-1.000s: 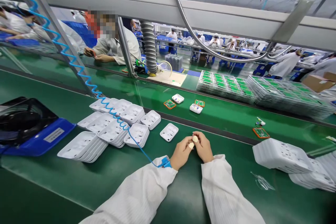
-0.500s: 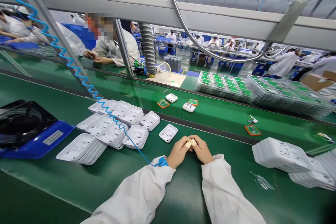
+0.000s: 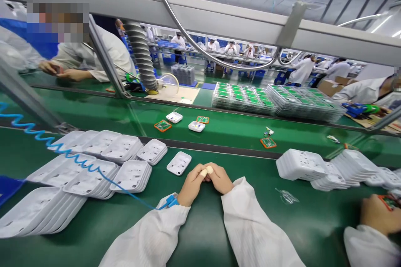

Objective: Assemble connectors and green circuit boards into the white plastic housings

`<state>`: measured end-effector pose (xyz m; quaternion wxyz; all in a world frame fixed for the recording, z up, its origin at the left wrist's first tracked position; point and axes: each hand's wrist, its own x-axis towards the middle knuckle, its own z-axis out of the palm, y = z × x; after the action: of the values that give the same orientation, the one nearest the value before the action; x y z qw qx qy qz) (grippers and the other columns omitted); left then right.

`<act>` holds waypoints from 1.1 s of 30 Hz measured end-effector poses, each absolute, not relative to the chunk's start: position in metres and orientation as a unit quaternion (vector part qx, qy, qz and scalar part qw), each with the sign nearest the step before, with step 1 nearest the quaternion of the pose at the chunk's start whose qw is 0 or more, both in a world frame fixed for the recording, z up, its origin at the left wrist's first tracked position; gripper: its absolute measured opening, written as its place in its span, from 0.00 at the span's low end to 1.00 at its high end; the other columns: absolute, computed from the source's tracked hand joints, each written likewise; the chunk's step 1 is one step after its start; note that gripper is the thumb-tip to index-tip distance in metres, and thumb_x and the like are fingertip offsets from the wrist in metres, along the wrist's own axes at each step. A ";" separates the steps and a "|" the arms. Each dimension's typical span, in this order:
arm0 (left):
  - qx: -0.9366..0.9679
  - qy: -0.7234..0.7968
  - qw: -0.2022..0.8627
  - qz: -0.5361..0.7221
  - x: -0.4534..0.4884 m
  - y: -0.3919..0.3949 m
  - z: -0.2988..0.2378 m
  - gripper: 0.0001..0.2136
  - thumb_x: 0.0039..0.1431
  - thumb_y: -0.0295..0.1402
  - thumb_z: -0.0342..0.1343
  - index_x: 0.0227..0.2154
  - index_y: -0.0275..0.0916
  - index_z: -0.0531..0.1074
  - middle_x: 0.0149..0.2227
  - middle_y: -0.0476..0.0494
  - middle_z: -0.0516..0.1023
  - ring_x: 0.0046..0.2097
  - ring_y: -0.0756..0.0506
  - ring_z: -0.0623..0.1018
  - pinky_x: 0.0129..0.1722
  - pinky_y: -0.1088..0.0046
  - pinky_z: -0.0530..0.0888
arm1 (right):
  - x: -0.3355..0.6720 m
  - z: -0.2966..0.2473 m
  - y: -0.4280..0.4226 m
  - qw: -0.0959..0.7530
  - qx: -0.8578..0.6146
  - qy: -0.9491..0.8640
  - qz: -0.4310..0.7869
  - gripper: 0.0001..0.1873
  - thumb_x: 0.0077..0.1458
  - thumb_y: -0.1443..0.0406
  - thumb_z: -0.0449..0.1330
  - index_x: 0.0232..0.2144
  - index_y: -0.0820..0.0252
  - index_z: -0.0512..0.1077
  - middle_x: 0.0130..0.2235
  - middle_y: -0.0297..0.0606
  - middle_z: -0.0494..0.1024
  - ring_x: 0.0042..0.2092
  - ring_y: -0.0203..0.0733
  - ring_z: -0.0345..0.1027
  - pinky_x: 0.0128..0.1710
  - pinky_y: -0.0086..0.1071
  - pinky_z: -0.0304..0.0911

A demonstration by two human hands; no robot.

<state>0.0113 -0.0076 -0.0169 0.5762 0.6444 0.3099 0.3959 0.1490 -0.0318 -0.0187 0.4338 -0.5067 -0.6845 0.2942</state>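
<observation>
My left hand (image 3: 192, 183) and my right hand (image 3: 221, 178) rest together on the green bench, fingers curled and touching, with pale finger cots on the fingertips. I cannot make out anything between them. A blue coiled wrist-strap cord (image 3: 72, 158) runs from my left wrist. A single white plastic housing (image 3: 178, 162) lies just left of and beyond my hands. Stacks of the same white housings (image 3: 94, 162) spread over the bench to the left.
More white housing stacks (image 3: 316, 167) sit at right. Small circuit boards (image 3: 162, 125) and white parts (image 3: 196, 126) lie on the conveyor belt beyond. Trays of green boards (image 3: 269, 99) stand farther back. A co-worker's hand (image 3: 376, 215) holds a board at bottom right. Another person works across the line.
The view has swung to the right, bringing a co-worker's hand into sight at bottom right. My hands stay pressed together in the same place on the bench.
</observation>
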 end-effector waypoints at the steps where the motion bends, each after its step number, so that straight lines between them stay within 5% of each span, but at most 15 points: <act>1: 0.647 0.311 0.572 0.395 0.012 -0.008 -0.017 0.11 0.59 0.37 0.45 0.25 0.36 0.63 0.25 0.51 0.67 0.30 0.51 0.68 0.33 0.75 0.66 | 0.149 -0.018 -0.032 0.435 -0.507 -0.683 0.294 0.21 0.61 0.54 0.41 0.37 0.59 0.69 0.34 0.35 0.71 0.36 0.35 0.64 0.36 0.29 0.58; 9: 0.756 0.353 0.456 0.309 0.016 -0.024 -0.012 0.08 0.57 0.33 0.45 0.28 0.37 0.66 0.28 0.48 0.73 0.31 0.49 0.70 0.33 0.74 0.65 | 0.154 -0.022 -0.027 0.455 -0.538 -0.642 0.302 0.16 0.58 0.57 0.46 0.39 0.57 0.69 0.35 0.35 0.74 0.35 0.35 0.67 0.35 0.28 0.61; 14: 0.769 0.352 0.445 0.294 0.017 -0.024 -0.012 0.05 0.53 0.29 0.47 0.26 0.38 0.66 0.25 0.51 0.72 0.27 0.51 0.69 0.29 0.76 0.62 | 0.221 -0.017 0.002 0.389 -0.711 -0.578 0.101 0.14 0.52 0.60 0.51 0.39 0.59 0.68 0.36 0.37 0.74 0.36 0.37 0.68 0.38 0.31 0.62; 18: 0.768 0.368 0.438 0.288 0.020 -0.022 -0.015 0.04 0.50 0.28 0.48 0.24 0.38 0.66 0.23 0.52 0.69 0.26 0.52 0.67 0.27 0.77 0.60 | 0.301 -0.006 0.024 0.353 -0.797 -0.489 0.000 0.24 0.49 0.62 0.53 0.47 0.71 0.61 0.49 0.59 0.65 0.51 0.55 0.58 0.50 0.47 0.52; 19: 0.769 0.371 0.435 0.286 0.021 -0.021 -0.016 0.04 0.50 0.28 0.48 0.23 0.38 0.66 0.23 0.52 0.69 0.26 0.52 0.67 0.27 0.77 0.60 | 0.317 -0.005 0.028 0.278 -0.852 -0.443 -0.031 0.26 0.49 0.60 0.54 0.48 0.70 0.60 0.49 0.59 0.64 0.52 0.56 0.58 0.49 0.47 0.52; 22: 0.768 0.378 0.431 0.285 0.022 -0.019 -0.017 0.03 0.49 0.29 0.48 0.23 0.38 0.65 0.22 0.52 0.69 0.25 0.52 0.67 0.26 0.77 0.59 | 0.347 -0.007 0.036 0.148 -0.912 -0.382 -0.021 0.29 0.46 0.54 0.58 0.44 0.71 0.62 0.45 0.61 0.67 0.49 0.60 0.61 0.45 0.46 0.55; 25: 0.764 0.381 0.435 0.286 0.023 -0.018 -0.018 0.03 0.49 0.28 0.49 0.23 0.39 0.65 0.22 0.52 0.69 0.25 0.52 0.67 0.26 0.77 0.59 | 0.357 -0.009 0.047 0.119 -0.910 -0.398 0.001 0.31 0.41 0.52 0.62 0.42 0.70 0.64 0.43 0.60 0.69 0.48 0.60 0.62 0.45 0.46 0.55; 28: 0.759 0.383 0.438 0.293 0.022 -0.018 -0.018 0.03 0.50 0.28 0.49 0.24 0.39 0.65 0.22 0.52 0.69 0.25 0.51 0.67 0.26 0.77 0.60 | 0.358 -0.005 0.059 0.142 -0.895 -0.415 0.081 0.35 0.36 0.49 0.63 0.42 0.69 0.64 0.42 0.58 0.70 0.46 0.59 0.64 0.43 0.45 0.56; 33: 0.742 0.391 0.439 0.321 0.019 -0.014 -0.017 0.04 0.52 0.28 0.47 0.28 0.39 0.67 0.26 0.51 0.70 0.29 0.50 0.70 0.30 0.76 0.62 | 0.339 0.006 0.060 0.211 -0.837 -0.467 0.191 0.24 0.44 0.51 0.58 0.35 0.66 0.69 0.33 0.47 0.74 0.35 0.47 0.69 0.34 0.36 0.60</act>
<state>0.0194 -0.0139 -0.0175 0.4386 0.7425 0.3913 0.3214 0.3388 0.0603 0.0056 0.2106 -0.8372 -0.4671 0.1911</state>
